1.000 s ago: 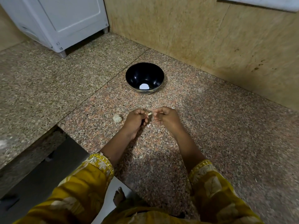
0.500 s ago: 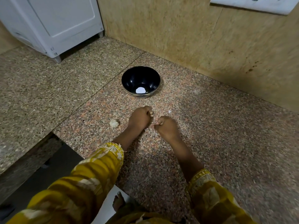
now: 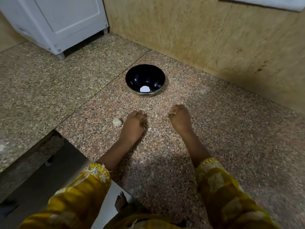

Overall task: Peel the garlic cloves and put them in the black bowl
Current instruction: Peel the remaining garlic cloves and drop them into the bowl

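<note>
Our left hand [image 3: 134, 123] and right hand [image 3: 179, 118] lay apart on the speckled granite counter [image 3: 214, 133], fingers curled under, whatever they pinched hidden from us, while a pale garlic bulb [image 3: 117, 121] sat just beside the left hand and the round black bowl [image 3: 132, 76] stood beyond.

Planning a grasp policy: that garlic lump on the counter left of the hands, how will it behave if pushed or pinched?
The garlic lump looks small and ridged, so it is probably light and would wobble rather than roll cleanly on the granite counter. Its pale papery skin likely flakes or slips under a pinch; loose skin flakes lie nearby.
</note>
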